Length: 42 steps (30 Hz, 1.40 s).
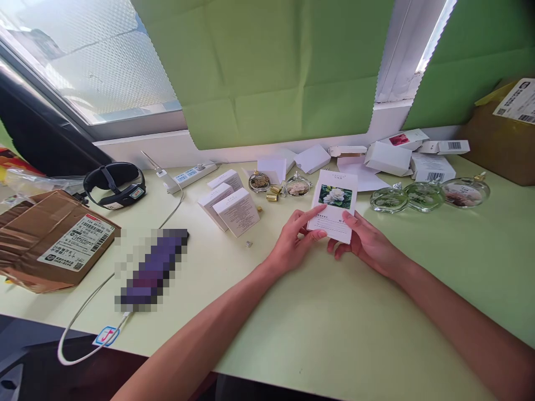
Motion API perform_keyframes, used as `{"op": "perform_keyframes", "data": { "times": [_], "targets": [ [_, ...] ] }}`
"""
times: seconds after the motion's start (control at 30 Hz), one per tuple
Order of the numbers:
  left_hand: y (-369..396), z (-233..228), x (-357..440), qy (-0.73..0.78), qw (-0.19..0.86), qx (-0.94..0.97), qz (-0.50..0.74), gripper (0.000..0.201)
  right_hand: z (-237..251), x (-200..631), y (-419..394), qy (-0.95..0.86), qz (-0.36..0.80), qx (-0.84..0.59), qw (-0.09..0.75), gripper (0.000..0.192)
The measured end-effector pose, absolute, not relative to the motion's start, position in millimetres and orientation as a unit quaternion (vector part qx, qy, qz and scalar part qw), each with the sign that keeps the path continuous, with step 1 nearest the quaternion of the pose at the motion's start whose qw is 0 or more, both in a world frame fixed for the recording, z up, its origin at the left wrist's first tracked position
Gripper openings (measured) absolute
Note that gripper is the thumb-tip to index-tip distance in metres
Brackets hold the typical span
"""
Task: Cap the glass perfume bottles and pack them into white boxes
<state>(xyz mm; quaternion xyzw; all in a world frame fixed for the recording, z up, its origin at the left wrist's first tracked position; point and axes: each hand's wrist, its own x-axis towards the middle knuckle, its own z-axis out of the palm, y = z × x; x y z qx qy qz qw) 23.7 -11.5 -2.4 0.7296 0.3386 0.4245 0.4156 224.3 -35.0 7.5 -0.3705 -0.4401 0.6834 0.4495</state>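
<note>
My two forearms come up from the bottom edge of the frame over the pale green table (334,323); just above centre, my left hand (292,242) pinches the lower left edge of a white flower-printed box (334,206), forefinger stretched along its face, while my right hand (368,242) cups it from beneath with the thumb pressed on its front; the box is lifted and tilted toward me, still flat-looking, so I judge it not yet filled; left of it three closed white boxes (225,203) lie in a cluster, seemingly done; behind it two round perfume bottles (278,184) with gold caps wait; at upper right three clear glass bottles (426,195) and loose white cartons (401,153) remain unpacked, so much is left.
</note>
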Motion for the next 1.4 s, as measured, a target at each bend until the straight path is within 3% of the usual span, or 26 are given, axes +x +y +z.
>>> {"op": "perform_keyframes", "data": {
  "times": [0.17,0.3,0.33,0.47,0.67,1.2,1.3,1.4],
  "targets": [
    [-9,-5,22,0.350,0.394,0.730,0.436,0.050,8,225,-35,-0.466,0.663,-0.382,0.444,0.050],
    [-7,-5,20,0.369,0.423,0.690,0.457,0.051,7,231,-37,-0.558,0.553,-0.427,0.448,0.100],
    [-7,-5,20,0.373,0.434,0.680,0.459,0.052,8,232,-37,-0.583,0.529,-0.434,0.437,0.100],
    [-8,-6,21,0.375,0.463,0.659,0.459,0.054,9,235,-38,-0.632,0.486,-0.442,0.412,0.060],
    [-6,-8,20,0.364,0.455,0.668,0.462,0.053,6,234,-36,-0.616,0.490,-0.432,0.440,0.048],
    [-5,-5,20,0.361,0.413,0.722,0.421,0.054,0,241,-30,-0.630,0.447,-0.446,0.452,0.042],
    [-9,0,22,0.356,0.450,0.701,0.423,0.068,1,242,-30,-0.631,0.439,-0.443,0.460,0.041],
    [-10,5,23,0.380,0.496,0.630,0.461,0.080,6,240,-35,-0.647,0.479,-0.440,0.399,0.045]
  ]
}}
